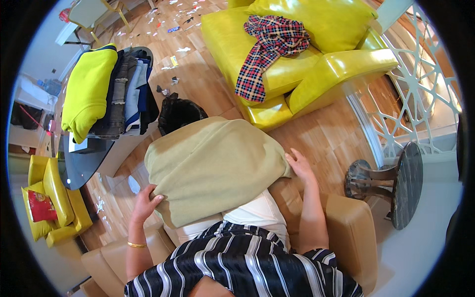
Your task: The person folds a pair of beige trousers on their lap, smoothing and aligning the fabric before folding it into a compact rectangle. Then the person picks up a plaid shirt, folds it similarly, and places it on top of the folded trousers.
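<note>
A khaki cloth garment [215,167] lies spread across my lap, over white trousers [258,211]. At its left edge, my left hand [146,202] grips the fabric between thumb and fingers. My right hand [300,165] rests at the right edge with the fingertips touching the cloth; whether it pinches the fabric is hard to make out. Folds run across the cloth, and its underside is hidden. Just beyond its far edge stands a black bag-lined bin [182,113], partly covered from view.
A dark glass table [87,167] at left bears a stack of folded clothes [122,92], a yellow garment [91,87] on top. A plaid shirt [272,48] drapes over a yellow leather sofa [222,33]. Scraps litter the wooden floor [200,70]. A round side table [406,185] stands right.
</note>
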Tool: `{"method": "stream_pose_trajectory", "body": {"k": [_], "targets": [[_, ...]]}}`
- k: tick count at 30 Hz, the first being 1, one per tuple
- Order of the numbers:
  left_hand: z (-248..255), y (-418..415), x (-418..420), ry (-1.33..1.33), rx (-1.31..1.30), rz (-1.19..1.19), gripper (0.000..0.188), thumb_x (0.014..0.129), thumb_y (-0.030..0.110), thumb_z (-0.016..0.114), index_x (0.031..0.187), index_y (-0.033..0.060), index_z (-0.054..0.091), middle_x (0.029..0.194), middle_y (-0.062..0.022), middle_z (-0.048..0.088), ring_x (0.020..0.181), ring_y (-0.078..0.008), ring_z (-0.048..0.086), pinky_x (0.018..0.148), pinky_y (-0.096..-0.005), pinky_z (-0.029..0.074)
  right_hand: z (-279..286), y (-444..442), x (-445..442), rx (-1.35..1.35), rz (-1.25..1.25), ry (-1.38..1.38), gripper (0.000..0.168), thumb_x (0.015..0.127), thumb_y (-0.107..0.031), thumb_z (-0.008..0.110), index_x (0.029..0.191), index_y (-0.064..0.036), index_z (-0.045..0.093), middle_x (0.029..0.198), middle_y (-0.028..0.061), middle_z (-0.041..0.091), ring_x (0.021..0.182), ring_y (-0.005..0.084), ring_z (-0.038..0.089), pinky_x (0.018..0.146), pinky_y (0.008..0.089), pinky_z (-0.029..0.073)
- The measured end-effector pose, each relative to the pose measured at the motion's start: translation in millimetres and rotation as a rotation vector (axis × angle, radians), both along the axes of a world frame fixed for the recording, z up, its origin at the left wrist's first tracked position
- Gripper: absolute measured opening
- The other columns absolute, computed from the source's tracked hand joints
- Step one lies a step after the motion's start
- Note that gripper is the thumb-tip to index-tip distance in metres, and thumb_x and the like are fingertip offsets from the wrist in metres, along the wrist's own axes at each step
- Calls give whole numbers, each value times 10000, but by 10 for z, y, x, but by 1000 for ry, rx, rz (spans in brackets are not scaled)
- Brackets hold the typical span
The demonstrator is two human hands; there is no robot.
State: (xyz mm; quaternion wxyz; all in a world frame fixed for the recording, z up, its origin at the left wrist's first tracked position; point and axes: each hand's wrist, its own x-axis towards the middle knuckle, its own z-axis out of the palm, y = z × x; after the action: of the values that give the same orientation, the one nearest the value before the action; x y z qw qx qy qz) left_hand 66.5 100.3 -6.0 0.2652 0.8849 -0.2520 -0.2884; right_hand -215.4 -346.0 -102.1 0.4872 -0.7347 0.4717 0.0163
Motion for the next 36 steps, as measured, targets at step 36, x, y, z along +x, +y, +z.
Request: {"method": "stream_pose_trajectory", "body": {"k": [36], "targets": [[924,-91,265,-479,-374,-140,447,575,389,831,721,26,616,628,-64,562,619,-242,529,653,-361,392,959,-233,1689,-561,561,-559,245,691,-77,693,931,-63,641,885,87,628,852,300,572,815,384,413]]}}
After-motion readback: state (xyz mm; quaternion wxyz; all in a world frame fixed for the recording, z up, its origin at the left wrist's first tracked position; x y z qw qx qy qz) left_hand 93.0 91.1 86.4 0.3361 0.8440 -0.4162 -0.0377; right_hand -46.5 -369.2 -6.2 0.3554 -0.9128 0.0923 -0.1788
